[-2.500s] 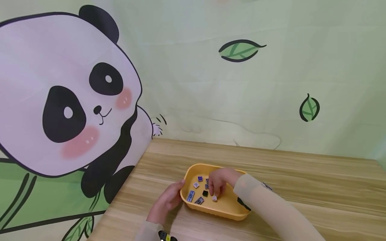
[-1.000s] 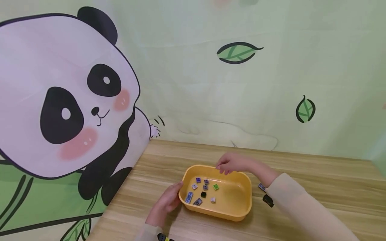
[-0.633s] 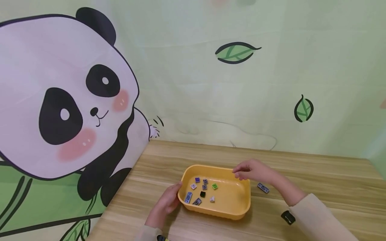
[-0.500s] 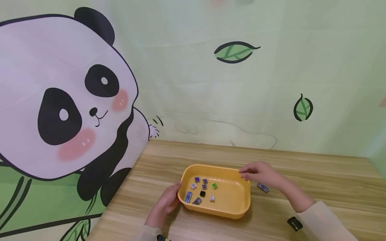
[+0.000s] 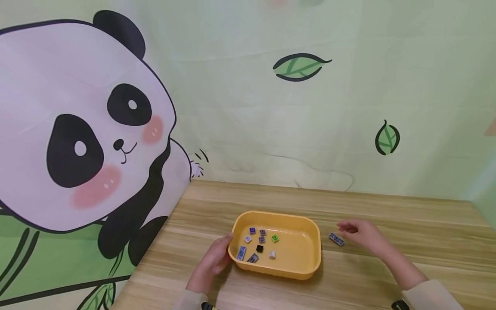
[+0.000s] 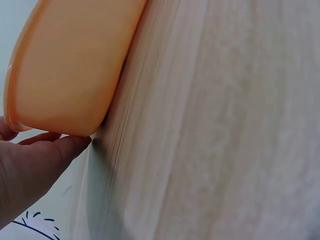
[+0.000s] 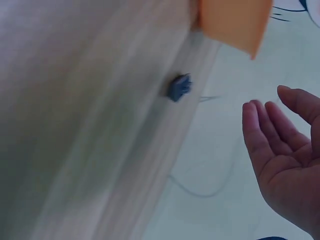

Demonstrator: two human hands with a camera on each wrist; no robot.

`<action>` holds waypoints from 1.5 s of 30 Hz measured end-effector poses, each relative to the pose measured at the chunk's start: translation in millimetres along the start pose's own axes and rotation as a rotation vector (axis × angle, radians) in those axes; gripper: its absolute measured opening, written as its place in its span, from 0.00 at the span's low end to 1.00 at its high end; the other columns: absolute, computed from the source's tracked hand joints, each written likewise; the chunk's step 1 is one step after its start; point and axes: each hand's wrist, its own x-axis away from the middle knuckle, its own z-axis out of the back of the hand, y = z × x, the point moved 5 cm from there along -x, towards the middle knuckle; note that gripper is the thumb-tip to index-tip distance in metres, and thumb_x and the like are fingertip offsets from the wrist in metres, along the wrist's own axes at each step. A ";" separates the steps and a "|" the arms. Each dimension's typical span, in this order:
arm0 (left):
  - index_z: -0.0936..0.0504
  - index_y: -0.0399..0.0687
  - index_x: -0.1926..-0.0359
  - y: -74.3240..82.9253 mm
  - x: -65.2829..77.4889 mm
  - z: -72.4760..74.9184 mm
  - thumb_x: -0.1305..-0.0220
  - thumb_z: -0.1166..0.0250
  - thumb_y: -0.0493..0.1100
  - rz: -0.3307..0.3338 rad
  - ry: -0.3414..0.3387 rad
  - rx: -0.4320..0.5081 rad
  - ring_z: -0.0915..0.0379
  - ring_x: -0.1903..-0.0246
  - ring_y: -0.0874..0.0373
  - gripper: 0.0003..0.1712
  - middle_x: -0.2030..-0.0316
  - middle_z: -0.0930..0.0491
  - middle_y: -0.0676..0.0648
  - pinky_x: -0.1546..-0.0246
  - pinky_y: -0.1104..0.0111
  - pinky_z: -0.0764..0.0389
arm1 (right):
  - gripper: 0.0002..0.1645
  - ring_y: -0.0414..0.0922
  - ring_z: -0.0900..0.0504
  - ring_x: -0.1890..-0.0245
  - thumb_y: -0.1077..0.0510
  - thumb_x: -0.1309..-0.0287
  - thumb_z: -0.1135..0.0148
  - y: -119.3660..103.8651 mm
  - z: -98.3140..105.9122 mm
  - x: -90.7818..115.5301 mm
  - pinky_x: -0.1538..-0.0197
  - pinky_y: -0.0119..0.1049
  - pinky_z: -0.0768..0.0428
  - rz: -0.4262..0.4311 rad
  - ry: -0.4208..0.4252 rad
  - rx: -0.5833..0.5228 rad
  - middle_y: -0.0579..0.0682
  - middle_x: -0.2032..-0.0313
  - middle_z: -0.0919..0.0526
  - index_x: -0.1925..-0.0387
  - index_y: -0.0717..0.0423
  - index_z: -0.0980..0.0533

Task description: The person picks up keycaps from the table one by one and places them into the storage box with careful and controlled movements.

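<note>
A yellow plastic tray (image 5: 279,270) stands on the table, several small building bricks on the left half of its floor. Its left end is held by my left hand (image 5: 215,256), one finger at the rim and others along the outer wall in the left wrist view (image 6: 30,170). To the tray's right lies a long blue-grey brick (image 5: 336,239), a dark block in the right wrist view (image 7: 179,87). My right hand (image 5: 364,236) hovers just right of that brick; its fingers are loosely bent with nothing between them, as the right wrist view (image 7: 285,155) shows.
Inside the tray are a green brick (image 5: 275,238), a black brick (image 5: 259,248), a white piece (image 5: 272,255) and a dark blue brick (image 5: 252,230). Behind the wooden table (image 5: 426,232) hangs a pale green cloth (image 5: 248,112) with a panda print.
My right hand has left the tray's inside, crossed its far rim and moved right, past the long brick. A green brick now shows in the tray. My left hand keeps its hold.
</note>
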 end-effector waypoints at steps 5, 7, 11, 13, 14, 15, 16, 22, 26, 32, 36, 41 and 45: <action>0.41 0.17 0.30 0.1 -1.9 -0.8 0.17 0.62 0.44 -0.002 0.006 0.003 0.35 0.32 0.47 0.32 0.31 0.37 0.22 0.24 0.54 0.36 | 0.20 0.50 0.15 0.59 0.65 0.38 0.36 19.7 -6.4 -0.8 0.60 0.31 0.18 -0.049 0.027 0.060 0.65 0.58 0.12 0.48 0.76 0.21; 0.41 0.17 0.30 0.5 -2.9 -1.1 0.17 0.62 0.44 -0.002 0.007 0.005 0.35 0.32 0.47 0.32 0.31 0.37 0.22 0.24 0.54 0.36 | 0.20 0.51 0.15 0.61 0.64 0.40 0.34 25.2 -9.5 -2.4 0.60 0.32 0.18 -0.048 0.030 0.084 0.63 0.60 0.12 0.49 0.76 0.21; 0.42 0.16 0.30 0.8 -4.8 -2.3 0.17 0.62 0.44 0.002 0.004 0.011 0.37 0.30 0.44 0.32 0.30 0.38 0.21 0.23 0.50 0.40 | 0.20 0.51 0.16 0.63 0.64 0.43 0.32 32.8 -17.1 -4.9 0.59 0.37 0.17 -0.039 0.012 0.112 0.61 0.64 0.13 0.52 0.77 0.21; 0.43 0.16 0.30 0.7 -5.3 -3.1 0.17 0.62 0.44 0.006 0.003 0.014 0.39 0.28 0.41 0.32 0.29 0.39 0.21 0.23 0.48 0.42 | 0.21 0.52 0.16 0.62 0.64 0.44 0.31 34.4 -20.0 -5.0 0.58 0.40 0.17 -0.044 0.000 0.118 0.62 0.64 0.13 0.52 0.77 0.21; 0.43 0.16 0.29 0.6 -5.3 -3.4 0.17 0.63 0.44 0.007 0.002 0.015 0.40 0.28 0.40 0.32 0.29 0.40 0.21 0.22 0.48 0.43 | 0.21 0.53 0.16 0.62 0.64 0.44 0.31 34.5 -21.0 -4.9 0.58 0.43 0.17 -0.048 -0.006 0.117 0.62 0.63 0.13 0.52 0.77 0.21; 0.43 0.16 0.29 0.4 -5.2 -3.4 0.17 0.62 0.44 0.009 0.005 0.015 0.40 0.28 0.40 0.32 0.29 0.40 0.21 0.22 0.47 0.43 | 0.22 0.54 0.16 0.61 0.64 0.44 0.31 34.8 -22.1 -4.6 0.57 0.45 0.16 -0.052 -0.011 0.121 0.63 0.63 0.14 0.52 0.77 0.21; 0.43 0.17 0.29 0.1 -5.1 -3.0 0.17 0.62 0.43 0.009 0.009 0.014 0.40 0.28 0.40 0.32 0.29 0.39 0.21 0.22 0.48 0.43 | 0.22 0.55 0.16 0.61 0.63 0.45 0.31 34.3 -22.9 -5.0 0.56 0.47 0.16 -0.056 -0.016 0.123 0.64 0.63 0.14 0.52 0.77 0.21; 0.41 0.17 0.30 -1.3 -3.9 -0.8 0.17 0.62 0.44 0.008 0.018 -0.011 0.36 0.30 0.45 0.32 0.30 0.36 0.22 0.23 0.49 0.40 | 0.24 0.55 0.16 0.60 0.61 0.47 0.29 33.7 -26.6 -9.5 0.53 0.51 0.17 -0.086 -0.031 0.150 0.64 0.62 0.14 0.52 0.76 0.21; 0.41 0.17 0.30 -0.3 -3.7 -1.1 0.17 0.62 0.44 0.004 0.013 -0.019 0.37 0.30 0.43 0.32 0.30 0.36 0.22 0.23 0.48 0.41 | 0.25 0.54 0.17 0.60 0.61 0.47 0.29 34.5 -28.0 -12.4 0.53 0.51 0.17 -0.089 -0.038 0.156 0.63 0.62 0.14 0.52 0.77 0.21; 0.43 0.17 0.29 0.6 -3.0 -1.7 0.17 0.62 0.45 0.004 0.001 -0.030 0.41 0.28 0.41 0.33 0.29 0.38 0.22 0.22 0.47 0.44 | 0.26 0.49 0.20 0.64 0.61 0.48 0.29 36.1 -31.3 -16.4 0.56 0.48 0.18 -0.110 -0.055 0.189 0.59 0.65 0.15 0.52 0.78 0.21; 0.43 0.16 0.29 1.2 -2.3 -2.2 0.17 0.63 0.44 0.001 -0.008 -0.031 0.42 0.27 0.39 0.33 0.29 0.39 0.21 0.22 0.47 0.45 | 0.23 0.45 0.24 0.68 0.62 0.48 0.29 35.9 -32.8 -17.5 0.62 0.42 0.21 -0.126 -0.058 0.203 0.54 0.70 0.18 0.55 0.76 0.20; 0.45 0.16 0.29 1.1 -2.6 -2.6 0.17 0.63 0.44 -0.008 -0.023 -0.024 0.45 0.26 0.37 0.33 0.28 0.41 0.21 0.22 0.46 0.46 | 0.17 0.43 0.29 0.72 0.63 0.49 0.29 33.5 -32.8 -16.9 0.66 0.36 0.28 -0.126 -0.054 0.195 0.49 0.75 0.23 0.60 0.72 0.19; 0.46 0.15 0.28 1.4 -3.4 -3.4 0.17 0.64 0.44 -0.013 -0.030 -0.018 0.47 0.25 0.35 0.33 0.28 0.42 0.21 0.21 0.46 0.47 | 0.15 0.42 0.29 0.73 0.63 0.49 0.28 32.5 -32.9 -18.2 0.67 0.36 0.28 -0.122 -0.052 0.228 0.49 0.76 0.23 0.62 0.71 0.18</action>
